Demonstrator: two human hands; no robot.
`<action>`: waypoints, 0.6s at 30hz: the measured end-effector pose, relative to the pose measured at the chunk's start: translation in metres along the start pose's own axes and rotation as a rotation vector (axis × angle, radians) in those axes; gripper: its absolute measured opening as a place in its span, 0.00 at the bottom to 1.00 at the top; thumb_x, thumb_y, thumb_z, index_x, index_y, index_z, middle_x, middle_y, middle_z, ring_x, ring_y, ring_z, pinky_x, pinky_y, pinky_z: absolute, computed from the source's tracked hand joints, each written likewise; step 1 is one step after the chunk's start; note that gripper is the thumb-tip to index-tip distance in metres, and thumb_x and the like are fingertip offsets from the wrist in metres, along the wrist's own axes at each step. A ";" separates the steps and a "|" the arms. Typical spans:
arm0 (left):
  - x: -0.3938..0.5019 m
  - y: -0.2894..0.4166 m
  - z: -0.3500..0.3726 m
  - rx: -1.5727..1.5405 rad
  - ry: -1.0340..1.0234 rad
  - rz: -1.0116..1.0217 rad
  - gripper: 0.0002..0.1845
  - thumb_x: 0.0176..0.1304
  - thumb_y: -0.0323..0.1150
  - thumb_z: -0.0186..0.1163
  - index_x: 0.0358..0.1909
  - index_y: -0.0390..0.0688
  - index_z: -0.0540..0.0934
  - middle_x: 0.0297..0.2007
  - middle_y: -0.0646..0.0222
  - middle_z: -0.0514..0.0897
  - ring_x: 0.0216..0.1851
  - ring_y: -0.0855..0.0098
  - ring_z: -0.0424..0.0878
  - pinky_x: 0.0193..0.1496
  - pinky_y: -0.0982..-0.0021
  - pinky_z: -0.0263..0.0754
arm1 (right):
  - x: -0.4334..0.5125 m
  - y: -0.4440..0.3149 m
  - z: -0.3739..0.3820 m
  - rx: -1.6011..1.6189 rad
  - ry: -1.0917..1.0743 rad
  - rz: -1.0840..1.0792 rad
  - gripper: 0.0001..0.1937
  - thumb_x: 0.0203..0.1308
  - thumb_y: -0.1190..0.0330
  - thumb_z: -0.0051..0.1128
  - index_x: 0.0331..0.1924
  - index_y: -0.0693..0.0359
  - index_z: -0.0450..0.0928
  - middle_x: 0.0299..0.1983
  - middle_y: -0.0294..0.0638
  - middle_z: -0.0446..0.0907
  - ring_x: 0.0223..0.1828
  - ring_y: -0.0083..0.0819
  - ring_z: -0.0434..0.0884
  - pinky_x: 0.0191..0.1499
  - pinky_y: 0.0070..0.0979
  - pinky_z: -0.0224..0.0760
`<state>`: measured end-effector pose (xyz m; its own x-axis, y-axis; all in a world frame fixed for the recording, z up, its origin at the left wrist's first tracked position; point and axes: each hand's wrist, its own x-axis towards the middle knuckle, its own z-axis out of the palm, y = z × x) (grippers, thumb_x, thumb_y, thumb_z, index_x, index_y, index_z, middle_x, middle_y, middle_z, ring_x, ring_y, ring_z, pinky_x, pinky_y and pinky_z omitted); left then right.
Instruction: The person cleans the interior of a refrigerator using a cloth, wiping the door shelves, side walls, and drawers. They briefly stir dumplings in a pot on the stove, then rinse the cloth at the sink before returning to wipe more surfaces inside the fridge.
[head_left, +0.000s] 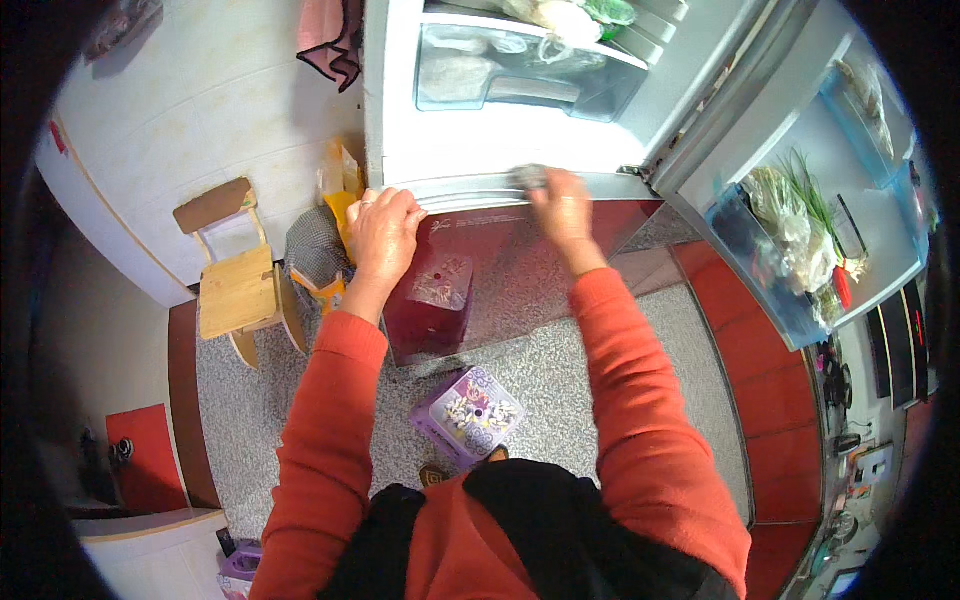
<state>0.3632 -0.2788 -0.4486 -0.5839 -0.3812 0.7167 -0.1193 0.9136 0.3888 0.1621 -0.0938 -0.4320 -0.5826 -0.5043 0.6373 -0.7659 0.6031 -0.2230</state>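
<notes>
An upright refrigerator stands before me with its upper door swung out to the right. My left hand (385, 225) rests with bent fingers on the left end of the pale ledge (465, 193) above the dark red lower front (502, 247). It holds nothing that I can see. My right hand (564, 206), blurred, has a crumpled grey cloth or scrubber (529, 177) at its fingertips, against the same ledge right of the middle. Above both hands is a clear plastic drawer (457, 75) with bagged things in it. A shelf over the drawer holds more bagged food and something green.
The open refrigerator door (870, 217) carries bins with bagged vegetables and spring onions (810, 195). A purple plastic stool (476, 412) stands at my feet. A small wooden chair (236, 289) and yellow bags (341, 187) are at the left. Red cabinets (765, 397) curve along the right.
</notes>
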 end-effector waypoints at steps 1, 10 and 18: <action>-0.001 0.000 0.000 0.001 0.012 0.009 0.07 0.55 0.33 0.66 0.27 0.46 0.77 0.31 0.71 0.79 0.40 0.61 0.74 0.48 0.59 0.61 | 0.002 0.025 -0.005 -0.063 0.023 0.093 0.11 0.55 0.64 0.57 0.37 0.62 0.81 0.39 0.51 0.81 0.44 0.49 0.80 0.45 0.45 0.74; 0.001 0.002 -0.002 0.017 -0.029 -0.013 0.08 0.56 0.35 0.65 0.27 0.46 0.75 0.32 0.70 0.79 0.40 0.60 0.74 0.47 0.57 0.61 | 0.002 -0.053 0.026 0.001 0.094 -0.053 0.09 0.46 0.67 0.61 0.31 0.63 0.82 0.33 0.50 0.81 0.38 0.50 0.79 0.44 0.47 0.71; 0.002 0.002 -0.003 0.059 -0.081 -0.037 0.07 0.56 0.36 0.65 0.29 0.48 0.76 0.32 0.72 0.79 0.42 0.62 0.74 0.48 0.58 0.60 | -0.009 -0.067 -0.001 -0.109 -0.113 -0.274 0.11 0.53 0.62 0.59 0.38 0.56 0.82 0.39 0.41 0.79 0.46 0.42 0.75 0.50 0.45 0.65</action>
<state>0.3642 -0.2781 -0.4439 -0.6411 -0.4044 0.6522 -0.1875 0.9067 0.3779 0.2186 -0.1290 -0.4220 -0.3896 -0.7189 0.5757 -0.8685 0.4948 0.0302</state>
